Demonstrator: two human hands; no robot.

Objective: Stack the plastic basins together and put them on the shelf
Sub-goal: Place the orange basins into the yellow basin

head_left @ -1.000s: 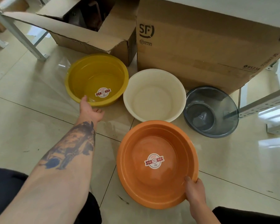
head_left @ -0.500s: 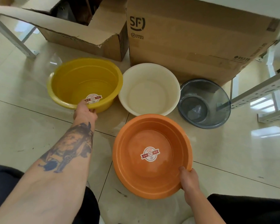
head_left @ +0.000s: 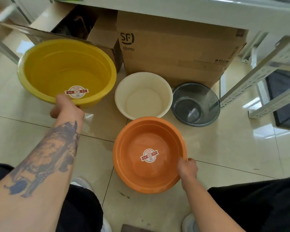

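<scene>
**Yellow basin lifted, orange basin gripped — stacking starts**

Change: the yellow basin is now up off the floor and tilted toward the camera; a second ago it sat flat on the tiles with the left hand only at its near rim. The left hand is now closed on that near rim, thumb over the edge. The right hand keeps its grip on the near-right rim of the orange basin, which appears to rest on the floor.

Meaning: first pick-up is done; nothing is nested yet. Likely next, yellow goes together with orange. The white basin and grey translucent basin sit untouched, far of the orange one, side by side and nearly touching.

Surface: glossy beige tiled floor, reflective, faint scuffs near the orange basin.

Room: two cardboard boxes, an open box far left, a closed SF-marked box behind the white basin. Perforated metal shelf frame on the right. The person crouches, dark trousers and light shoes at the near edge.
</scene>
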